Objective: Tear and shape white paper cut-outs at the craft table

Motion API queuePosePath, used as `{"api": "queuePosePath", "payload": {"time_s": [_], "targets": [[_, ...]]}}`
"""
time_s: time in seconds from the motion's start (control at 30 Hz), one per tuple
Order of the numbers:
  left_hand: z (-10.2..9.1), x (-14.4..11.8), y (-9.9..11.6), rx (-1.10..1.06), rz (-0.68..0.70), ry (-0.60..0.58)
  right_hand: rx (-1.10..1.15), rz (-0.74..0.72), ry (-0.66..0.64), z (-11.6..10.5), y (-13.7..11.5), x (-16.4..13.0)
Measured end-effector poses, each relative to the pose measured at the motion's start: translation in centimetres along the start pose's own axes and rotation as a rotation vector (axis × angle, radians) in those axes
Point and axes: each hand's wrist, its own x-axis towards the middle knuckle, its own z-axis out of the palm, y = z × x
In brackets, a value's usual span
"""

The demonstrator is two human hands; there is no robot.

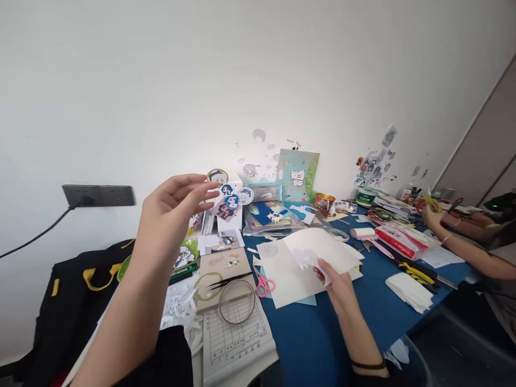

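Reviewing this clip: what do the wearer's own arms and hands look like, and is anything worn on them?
Both forearms are bare, with no sleeves or gloves in view. The left hand shows no ring, watch or band. The right hand is also bare, but a thin dark band circles that wrist. Nails look short and unpainted.

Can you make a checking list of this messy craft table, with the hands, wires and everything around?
Surface: blue table top, crowded.
Job's things: white paper sheets; small round cartoon sticker.
Clutter: pink-handled scissors, black tweezers, clear tape ring, printed form, white paper scraps.
Grippers: left hand raised, fingertips at the sticker; right hand grips the sheets.
Cables: black cable from grey wall socket.
Surroundings: white wall with stickers; another person's arms at right.
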Motion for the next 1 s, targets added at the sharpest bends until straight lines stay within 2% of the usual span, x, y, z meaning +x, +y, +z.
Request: {"api": "queuePosePath", "payload": {"time_s": [0.07, 0.17, 0.23, 0.3, 0.37, 0.43, 0.53, 0.6, 0.63, 0.7, 0.77, 0.87, 1.0], "targets": [[-0.4, 0.1, 0.1, 0.027, 0.015, -0.011, 0.001, 0.027, -0.024, 1.4, 1.2, -0.4], [-1.1, 0.4, 0.1, 0.046, 0.038, -0.022, -0.061, 0.126, -0.165, 2.5, 1.8, -1.1], [-1.4, 0.5, 0.2, 0.062, 0.039, 0.006, -0.234, 0.242, -0.298, 1.8, 1.5, -1.9], [-1.6, 0.5, 0.4, 0.071, 0.038, 0.041, -0.528, 0.265, -0.399, 0.2, 0.6, -3.1], [-1.5, 0.3, 0.7, 0.067, 0.046, 0.079, -0.908, 0.124, -0.422, -1.2, -0.8, -4.3], [-1.4, 0.2, 0.9, 0.066, 0.06, 0.113, -1.159, -0.022, -0.418, -1.0, -2.4, -5.0], [-1.3, 0.1, 0.9, 0.084, 0.081, 0.085, -1.219, -0.331, -0.626, 2.5, -3.4, -4.0], [-1.3, 0.1, 0.8, 0.109, 0.092, 0.039, -1.327, -0.532, -0.777, 6.1, -2.2, -2.2], [-1.4, 0.2, 0.7, 0.125, 0.092, 0.024, -1.417, -0.586, -0.854, 7.8, -1.1, -1.1], [-1.5, 0.2, 0.5, 0.164, 0.075, 0.009, -1.463, -0.597, -0.942, 10.3, 1.5, 0.8], [-1.6, 0.3, 0.4, 0.188, 0.053, -0.008, -1.507, -0.591, -0.984, 11.5, 4.1, 2.1], [-1.5, 0.3, 0.3, 0.164, 0.063, -0.017, -1.567, -0.58, -1.003, 11.1, 6.6, 3.0], [-1.2, 0.2, 0.2, 0.143, 0.095, -0.018, -1.615, -0.594, -0.991, 10.0, 7.4, 3.1]]}}
